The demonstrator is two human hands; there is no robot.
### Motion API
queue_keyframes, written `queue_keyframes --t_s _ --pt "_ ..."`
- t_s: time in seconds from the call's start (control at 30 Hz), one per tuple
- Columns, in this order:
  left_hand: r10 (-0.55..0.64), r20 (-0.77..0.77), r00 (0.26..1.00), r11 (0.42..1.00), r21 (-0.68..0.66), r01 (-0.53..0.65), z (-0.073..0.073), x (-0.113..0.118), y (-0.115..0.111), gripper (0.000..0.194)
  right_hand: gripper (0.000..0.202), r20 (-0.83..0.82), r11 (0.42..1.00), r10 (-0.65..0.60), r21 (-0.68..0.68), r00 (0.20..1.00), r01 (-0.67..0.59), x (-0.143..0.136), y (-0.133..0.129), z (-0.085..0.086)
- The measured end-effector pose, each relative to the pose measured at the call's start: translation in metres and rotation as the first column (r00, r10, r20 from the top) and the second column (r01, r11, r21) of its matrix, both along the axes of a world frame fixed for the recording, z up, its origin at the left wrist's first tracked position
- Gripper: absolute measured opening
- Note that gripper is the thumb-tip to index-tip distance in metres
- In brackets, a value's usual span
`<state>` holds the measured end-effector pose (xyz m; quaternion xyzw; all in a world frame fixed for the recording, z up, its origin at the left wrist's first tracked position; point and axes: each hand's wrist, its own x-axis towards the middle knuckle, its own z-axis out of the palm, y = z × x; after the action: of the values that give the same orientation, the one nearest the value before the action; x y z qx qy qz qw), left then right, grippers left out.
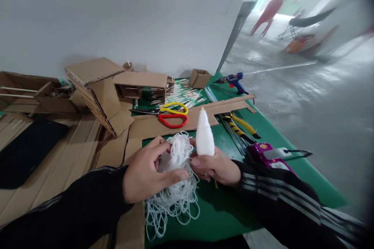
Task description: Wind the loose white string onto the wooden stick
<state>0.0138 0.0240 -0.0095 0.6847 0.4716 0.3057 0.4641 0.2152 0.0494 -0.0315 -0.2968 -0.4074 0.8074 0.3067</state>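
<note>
My right hand [214,166] is closed round the lower end of a white cone [205,134] that looks wound with yarn and stands upright, its pale tip on top. Close by on the left, my left hand [154,167] has its fingers curled round a loose bundle of white yarn [179,149]. Loops of that yarn spill down onto the green table [222,218] below. Behind both hands, scissors [173,115] with one yellow and one red handle lie across a cardboard strip.
Cardboard pieces and boxes [103,93] fill the left and back. Thin sticks [187,95] lie behind the scissors. A blue glue gun [233,81], pliers [241,126] and a purple power strip [269,155] are on the right. A black flat device [32,149] rests far left.
</note>
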Motion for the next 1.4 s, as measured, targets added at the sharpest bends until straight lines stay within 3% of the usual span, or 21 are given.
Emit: queue_keyframes --t_s 0.1,0.2,0.27,0.33,0.53,0.77,0.9,1.0,1.13,1.4 --pt "0.087 0.260 0.962 0.962 -0.271 -0.014 -0.002 0.005 0.001 0.032 0.041 0.059 0.999 0.006 0.032 0.998 -0.008 0.000 0.000 0.000" --pt "0.282 0.347 0.894 0.842 -0.536 -0.058 -0.006 0.007 0.002 0.030 0.037 0.170 0.996 -0.015 0.092 0.985 -0.001 0.000 0.001 0.002" --pt "0.387 0.337 0.858 0.783 -0.612 -0.113 -0.008 0.006 0.003 0.026 0.031 0.254 0.990 -0.043 0.137 0.966 0.008 -0.001 0.002 0.002" --pt "0.423 0.353 0.835 0.770 -0.625 -0.126 -0.010 0.005 0.003 0.023 0.024 0.327 0.985 -0.057 0.171 0.943 0.000 -0.001 0.003 0.002" --pt "0.391 0.417 0.821 0.809 -0.581 -0.090 -0.014 0.002 0.003 0.016 0.021 0.380 0.974 -0.091 0.226 0.921 0.003 -0.003 0.004 0.001" --pt "0.126 0.510 0.851 0.891 -0.436 0.129 -0.009 0.004 -0.005 0.037 0.032 0.367 0.977 -0.111 0.209 0.924 0.034 -0.002 0.002 -0.001" --pt "0.065 0.323 0.944 0.936 -0.347 0.054 -0.011 0.007 -0.007 0.029 0.032 0.248 0.993 -0.027 0.117 0.968 -0.002 -0.002 -0.001 -0.003" --pt "0.044 0.085 0.995 0.992 -0.125 -0.033 -0.009 0.007 -0.006 0.015 0.035 0.145 0.997 0.060 0.044 0.988 -0.067 -0.002 -0.002 -0.003" --pt "0.135 -0.131 0.982 0.981 0.156 -0.114 -0.002 0.007 -0.006 0.014 0.039 0.106 0.998 0.065 0.003 0.992 -0.066 -0.003 -0.004 -0.002" --pt "0.062 -0.019 0.998 0.983 0.173 -0.057 0.001 0.008 -0.008 0.012 0.034 0.118 0.994 0.078 -0.084 0.990 -0.068 -0.005 -0.004 -0.001"
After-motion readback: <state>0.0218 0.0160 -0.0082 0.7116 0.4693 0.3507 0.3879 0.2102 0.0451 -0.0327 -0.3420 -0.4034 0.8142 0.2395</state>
